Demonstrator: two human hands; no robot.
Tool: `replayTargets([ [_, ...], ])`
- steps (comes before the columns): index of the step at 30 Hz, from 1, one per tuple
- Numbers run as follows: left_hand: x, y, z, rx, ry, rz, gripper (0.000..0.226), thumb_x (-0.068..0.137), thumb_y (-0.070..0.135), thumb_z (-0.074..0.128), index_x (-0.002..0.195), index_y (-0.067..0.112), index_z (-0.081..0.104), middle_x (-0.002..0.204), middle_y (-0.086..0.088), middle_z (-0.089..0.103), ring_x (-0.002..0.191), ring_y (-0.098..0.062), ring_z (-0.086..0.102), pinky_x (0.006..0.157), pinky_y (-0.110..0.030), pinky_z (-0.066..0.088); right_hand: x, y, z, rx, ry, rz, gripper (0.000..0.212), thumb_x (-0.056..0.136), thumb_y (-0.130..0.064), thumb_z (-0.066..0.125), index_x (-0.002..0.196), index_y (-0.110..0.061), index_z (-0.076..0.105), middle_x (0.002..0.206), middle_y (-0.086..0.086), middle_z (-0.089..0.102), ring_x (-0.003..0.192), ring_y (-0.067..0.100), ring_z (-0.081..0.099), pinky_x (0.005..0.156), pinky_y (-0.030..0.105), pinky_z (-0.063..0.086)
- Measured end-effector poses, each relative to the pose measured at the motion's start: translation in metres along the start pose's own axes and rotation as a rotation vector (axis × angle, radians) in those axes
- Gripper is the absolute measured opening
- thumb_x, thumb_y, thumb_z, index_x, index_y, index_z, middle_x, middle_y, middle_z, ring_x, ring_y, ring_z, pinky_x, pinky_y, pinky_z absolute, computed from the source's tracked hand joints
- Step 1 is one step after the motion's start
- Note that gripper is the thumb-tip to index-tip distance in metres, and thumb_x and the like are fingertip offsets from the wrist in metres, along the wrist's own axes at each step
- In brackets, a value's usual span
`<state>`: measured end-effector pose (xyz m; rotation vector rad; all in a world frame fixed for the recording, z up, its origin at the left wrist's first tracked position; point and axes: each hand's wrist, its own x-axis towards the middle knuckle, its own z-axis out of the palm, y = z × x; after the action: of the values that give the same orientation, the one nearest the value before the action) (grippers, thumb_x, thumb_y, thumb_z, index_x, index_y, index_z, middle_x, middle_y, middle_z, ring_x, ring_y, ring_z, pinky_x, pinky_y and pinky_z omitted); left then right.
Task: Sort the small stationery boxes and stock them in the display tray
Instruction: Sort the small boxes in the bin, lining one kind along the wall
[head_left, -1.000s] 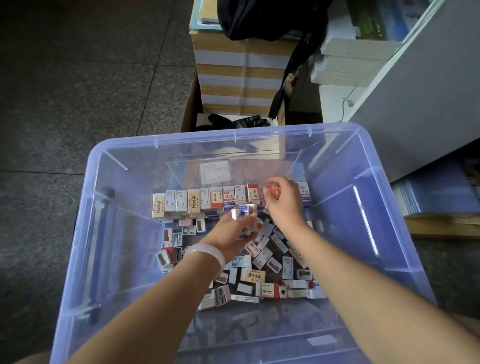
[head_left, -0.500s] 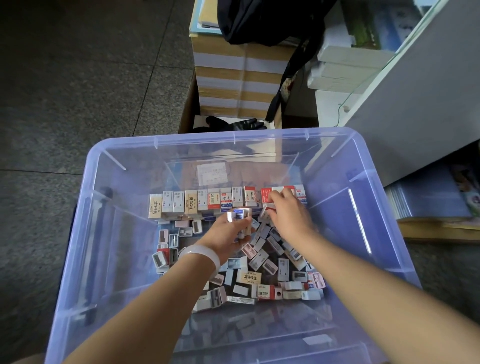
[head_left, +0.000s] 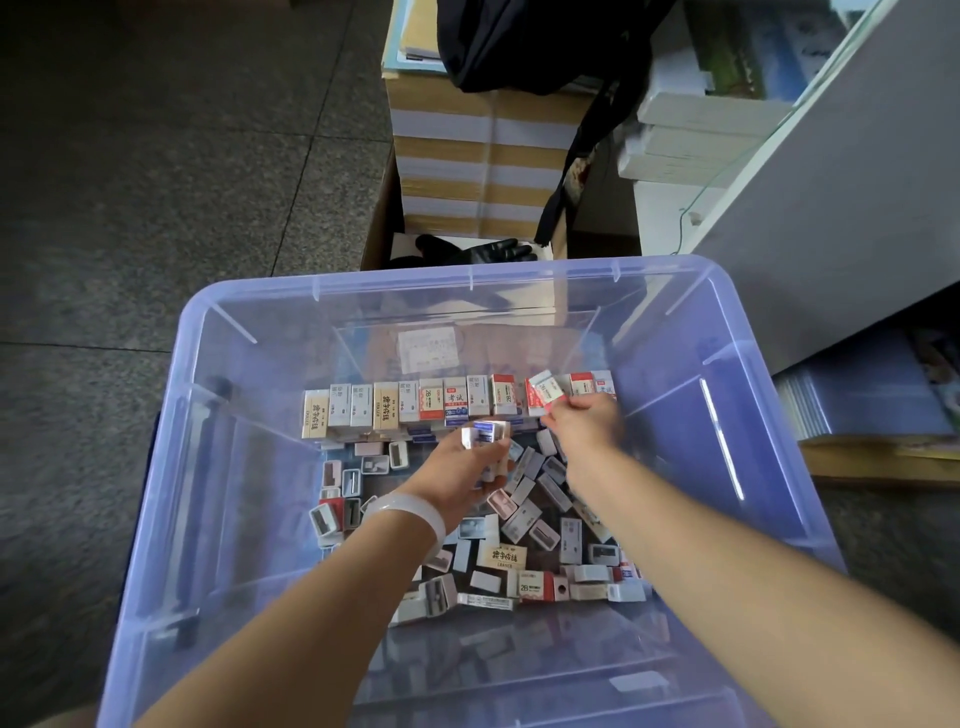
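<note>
I see a dark speckled stone-tile floor (head_left: 171, 171) with thin grout lines. Ahead stands a stack of banded paper reams (head_left: 478, 150) with a black bag (head_left: 540, 41) draped on top. A grey cabinet side (head_left: 831, 218) rises at right, white boxes (head_left: 696, 130) beside it, perhaps shelved.

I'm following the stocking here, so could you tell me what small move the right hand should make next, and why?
Probably lower the red-and-white box that the right hand pinches into the upright row at the tray's far side: it hangs tilted just above a gap there, between standing boxes.
</note>
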<state>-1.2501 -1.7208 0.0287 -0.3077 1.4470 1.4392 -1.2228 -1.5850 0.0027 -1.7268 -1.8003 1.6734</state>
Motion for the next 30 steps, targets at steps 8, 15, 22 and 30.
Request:
replayTargets([
  [8,0.000,0.003,0.003,-0.013,-0.011,0.021,0.026,0.095,0.009,0.053,0.120,0.007,0.054,0.104,-0.010,0.059,0.097,-0.021,0.059,0.084,-0.029,0.050,-0.014,-0.003,0.009,-0.478,-0.055,-0.296,0.008,0.091,-0.012,0.056,0.097,-0.008,0.059,0.097,0.005,0.063,0.083,0.019,0.055,0.067,0.025,0.041],
  [15,-0.008,0.010,0.002,-0.116,0.013,-0.026,0.014,0.093,0.010,0.056,0.106,0.005,0.057,0.105,-0.014,0.058,0.090,-0.022,0.058,0.081,-0.031,0.054,-0.012,-0.003,-0.006,-0.479,-0.164,-0.336,0.016,0.094,-0.013,0.052,0.107,-0.014,0.061,0.109,0.005,0.064,0.101,0.024,0.062,0.080,0.029,0.049],
  [22,-0.014,0.012,0.001,-0.078,0.026,0.033,0.024,0.092,0.008,0.056,0.110,-0.007,0.057,0.102,-0.019,0.065,0.093,-0.026,0.065,0.104,-0.045,0.039,-0.038,-0.014,-0.022,-0.427,-0.613,-0.150,0.032,0.097,-0.027,0.048,0.127,-0.019,0.051,0.112,-0.003,0.059,0.089,0.011,0.057,0.077,0.025,0.052],
  [30,-0.016,0.014,0.010,-0.129,0.060,0.039,0.032,0.090,0.016,0.060,0.108,-0.010,0.060,0.102,-0.022,0.068,0.091,-0.031,0.069,0.082,-0.038,0.057,-0.032,-0.005,-0.022,-0.196,-0.429,-0.102,0.016,0.091,-0.010,0.057,0.103,-0.020,0.056,0.101,0.003,0.065,0.088,0.018,0.066,0.082,0.037,0.057],
])
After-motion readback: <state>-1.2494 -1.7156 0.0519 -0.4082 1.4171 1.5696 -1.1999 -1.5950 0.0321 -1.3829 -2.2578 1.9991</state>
